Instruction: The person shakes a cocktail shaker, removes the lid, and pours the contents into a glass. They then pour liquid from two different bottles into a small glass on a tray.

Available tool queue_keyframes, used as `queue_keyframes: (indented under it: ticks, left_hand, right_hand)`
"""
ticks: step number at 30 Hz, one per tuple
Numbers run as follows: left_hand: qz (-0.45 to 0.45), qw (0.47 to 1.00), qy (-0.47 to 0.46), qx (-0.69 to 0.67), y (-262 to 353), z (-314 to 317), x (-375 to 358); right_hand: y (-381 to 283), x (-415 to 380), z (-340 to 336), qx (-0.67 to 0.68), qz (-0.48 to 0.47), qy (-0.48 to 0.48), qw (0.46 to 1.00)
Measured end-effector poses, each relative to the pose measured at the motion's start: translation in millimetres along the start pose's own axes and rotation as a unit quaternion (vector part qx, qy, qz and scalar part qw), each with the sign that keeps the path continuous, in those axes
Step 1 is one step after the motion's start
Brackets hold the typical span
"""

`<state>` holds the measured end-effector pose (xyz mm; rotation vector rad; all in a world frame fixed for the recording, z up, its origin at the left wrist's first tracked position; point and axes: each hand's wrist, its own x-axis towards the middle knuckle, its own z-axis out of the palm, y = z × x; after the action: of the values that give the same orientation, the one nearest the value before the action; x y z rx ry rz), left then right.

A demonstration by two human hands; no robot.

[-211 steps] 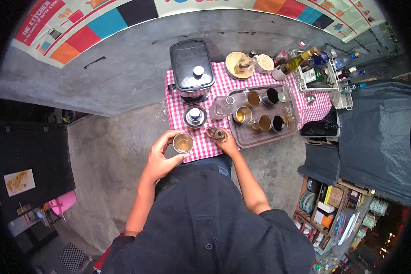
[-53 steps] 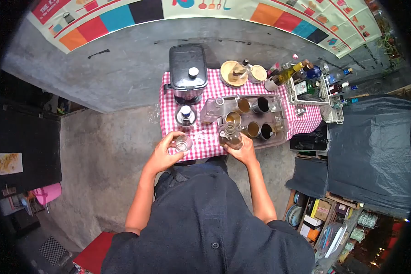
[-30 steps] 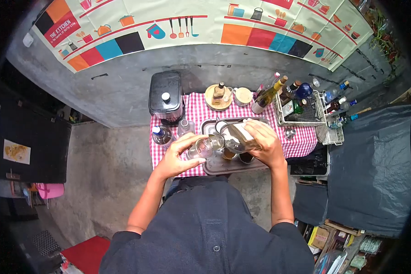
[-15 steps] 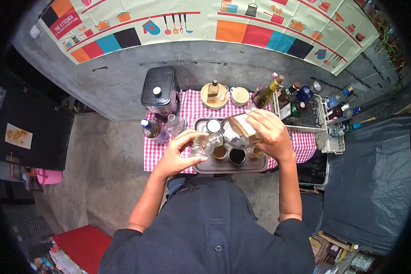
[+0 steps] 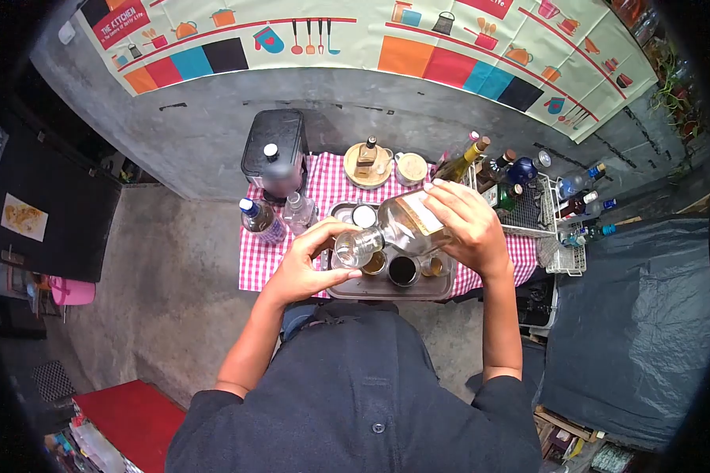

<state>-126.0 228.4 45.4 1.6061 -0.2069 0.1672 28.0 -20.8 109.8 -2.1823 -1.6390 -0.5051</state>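
In my left hand is a small clear glass, tilted, with fingers and thumb around its side. My right hand grips a large clear bottle with an orange and white label. The bottle lies nearly sideways, its neck at the glass's mouth. Whether liquid is flowing cannot be made out. Below them is a grey tray with a cup of dark liquid, a glass of amber liquid and a white-topped container.
A black-lidded dispenser and a blue-capped bottle stand on the left of the checked cloth. A wooden plate with a small bottle and a mug sit behind. Several bottles fill wire baskets at right.
The view has shifted slightly, so the table appears a little further left. Both hands keep their hold, and the glass and bottle remain together in nearly the same pose.
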Motion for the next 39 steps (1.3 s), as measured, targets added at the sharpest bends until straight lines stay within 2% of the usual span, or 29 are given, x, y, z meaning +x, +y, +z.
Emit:
queue_keyframes:
  ticks: [9, 12, 39]
  left_hand:
    - [-0.004, 0.999, 0.005, -0.041, 5.8, -20.6, -0.7]
    - [0.025, 1.0, -0.003, -0.017, 4.9, -33.5, -0.6]
    - [0.047, 0.998, -0.012, -0.034, 13.4, -134.2, -12.3]
  right_hand:
    - [-9.9, 25.0, 1.3, -0.019, -0.012, -0.004, 1.0]
    - [-15.5, 36.5, 2.8, -0.027, -0.011, -0.004, 1.0]
    - [-62.1, 124.7, 35.5, -0.055, -0.007, -0.009, 0.998]
